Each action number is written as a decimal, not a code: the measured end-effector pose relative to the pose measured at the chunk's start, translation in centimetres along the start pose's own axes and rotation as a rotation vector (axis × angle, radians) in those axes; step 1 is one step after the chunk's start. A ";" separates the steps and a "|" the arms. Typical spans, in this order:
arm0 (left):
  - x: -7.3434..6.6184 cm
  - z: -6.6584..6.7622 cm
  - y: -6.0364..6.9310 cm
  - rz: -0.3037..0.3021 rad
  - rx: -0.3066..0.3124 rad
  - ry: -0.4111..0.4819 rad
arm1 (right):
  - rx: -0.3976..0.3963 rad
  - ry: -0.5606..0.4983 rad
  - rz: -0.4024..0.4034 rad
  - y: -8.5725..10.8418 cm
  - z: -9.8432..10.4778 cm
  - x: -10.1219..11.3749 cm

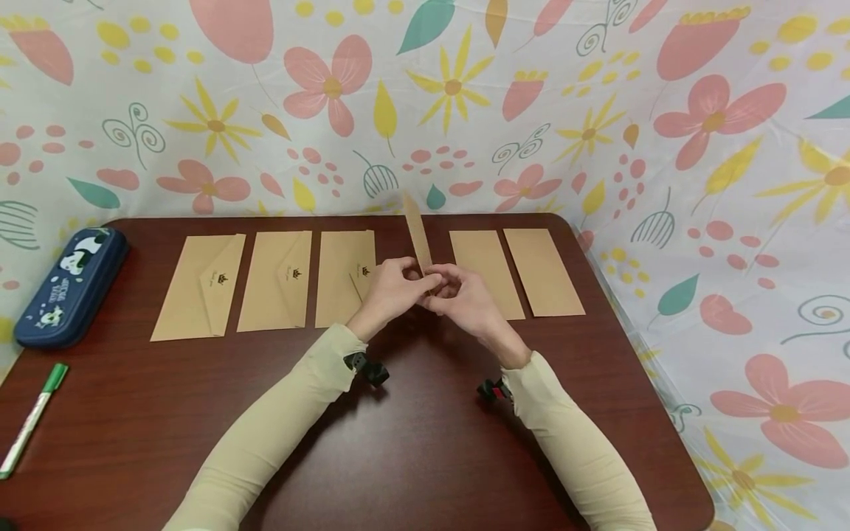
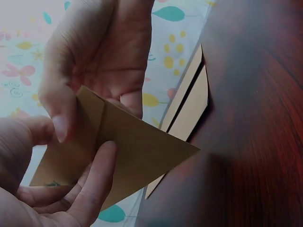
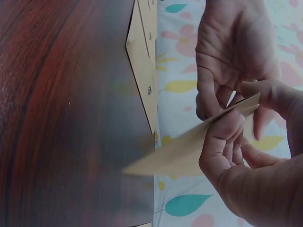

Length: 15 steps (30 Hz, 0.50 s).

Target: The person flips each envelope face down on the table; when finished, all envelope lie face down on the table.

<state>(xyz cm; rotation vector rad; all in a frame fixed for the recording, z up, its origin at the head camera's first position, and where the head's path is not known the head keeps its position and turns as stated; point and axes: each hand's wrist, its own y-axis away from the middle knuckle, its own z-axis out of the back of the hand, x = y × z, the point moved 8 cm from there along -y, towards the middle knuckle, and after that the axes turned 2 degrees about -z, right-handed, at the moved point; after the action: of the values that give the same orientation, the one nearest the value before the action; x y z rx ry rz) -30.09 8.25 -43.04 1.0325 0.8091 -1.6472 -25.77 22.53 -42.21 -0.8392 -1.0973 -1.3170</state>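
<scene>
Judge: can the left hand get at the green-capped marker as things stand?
Probably not without letting go: the left hand grips the raised envelope. Once freed, likely yes; nothing visible covers the green-capped marker.

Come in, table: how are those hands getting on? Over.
Left hand, right hand: both gripping one envelope. Envelope raised above table. Other envelopes flat either side; no obstruction seen.

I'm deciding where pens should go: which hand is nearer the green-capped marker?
Left. The left hand is to the right of the green-capped marker, farther back over the table; the right hand is farther right.
</scene>
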 end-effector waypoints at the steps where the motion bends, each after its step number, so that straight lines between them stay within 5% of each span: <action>1: 0.8 -0.2 -0.5 -0.019 -0.004 0.010 | -0.001 0.009 0.003 0.0 -0.1 0.0; 4: 0.7 -0.1 -0.4 -0.021 -0.013 0.027 | -0.003 0.037 0.020 -0.2 -0.3 0.1; 8: -1.1 0.3 0.7 0.007 -0.020 0.036 | 0.000 0.046 0.037 -0.2 -0.4 0.2; 15: -1.0 0.3 0.8 0.035 -0.014 0.091 | -0.044 0.060 0.031 -0.2 0.3 0.0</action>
<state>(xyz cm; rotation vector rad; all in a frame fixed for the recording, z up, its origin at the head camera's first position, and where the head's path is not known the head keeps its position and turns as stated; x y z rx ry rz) -29.25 8.17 -42.00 1.1123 0.8565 -1.5722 -25.96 22.77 -42.18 -0.8408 -1.0081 -1.3357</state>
